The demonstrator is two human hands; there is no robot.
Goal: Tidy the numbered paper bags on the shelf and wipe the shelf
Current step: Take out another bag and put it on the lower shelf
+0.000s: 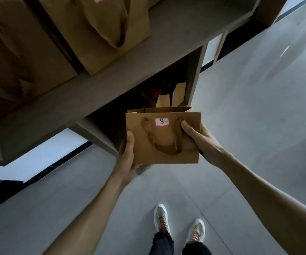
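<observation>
A small brown paper bag (168, 153) with a white label reading 8 hangs in the air in front of the shelf's lower compartment. My left hand (127, 151) grips its left edge, thumb on the front. My right hand (197, 138) holds its right edge, thumb near the handle. Its mouth is open at the top. On the grey shelf board (122, 70) above lie two larger brown bags, one in the middle (97, 28) and one at the left (17, 61). More brown bags (174, 96) stand in the dark lower compartment behind the held bag.
The shelf unit's upright panel (194, 74) borders the lower compartment on the right. Grey tiled floor (249, 116) spreads to the right and below. My two feet in pale sneakers (161, 218) stand on it. A white wall with dark skirting (43, 159) runs at left.
</observation>
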